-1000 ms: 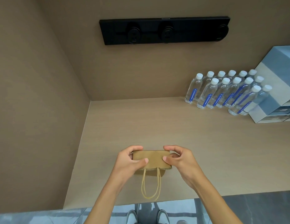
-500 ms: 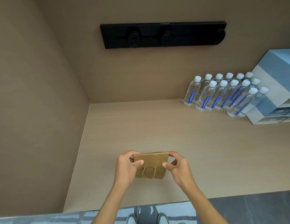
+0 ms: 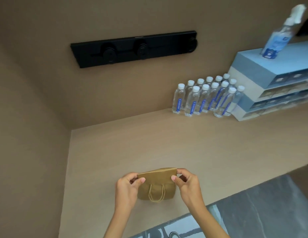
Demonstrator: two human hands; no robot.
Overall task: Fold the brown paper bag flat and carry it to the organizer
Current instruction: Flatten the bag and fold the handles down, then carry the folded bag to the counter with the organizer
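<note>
- Already the brown paper bag (image 3: 156, 184) looks pressed flat: its upper part is doubled over toward the person, and the twine handles (image 3: 156, 193) lie against the lower panel.
- Left hand (image 3: 127, 186) pinches the bag's left top corner, thumb in front and the other fingers (image 3: 131, 176) behind; right hand (image 3: 187, 182) does the same at the right top corner, so both sets of fingers are closed narrow on the paper.
- Whether the bag's lower edge rests on the worktop (image 3: 167, 148) or hangs just above it, I cannot tell; it sits near the worktop's front edge, left of middle.
- My judgement: folding is done or nearly so, perhaps one last crease to press, and the whole carry is left.
- Between the bag and the far right, the worktop is bare, so the path along it seems free.
- Farther back on the right, a cluster of water bottles (image 3: 206, 98) stands just beside the blue and white organizer (image 3: 270, 78); they crowd its left side and could be knocked by a low approach.
- On the organizer's top stands a spray bottle (image 3: 277, 38), blurred.
- Farthest, a black rail (image 3: 134, 48) is fixed to the back wall, out of the way.
</note>
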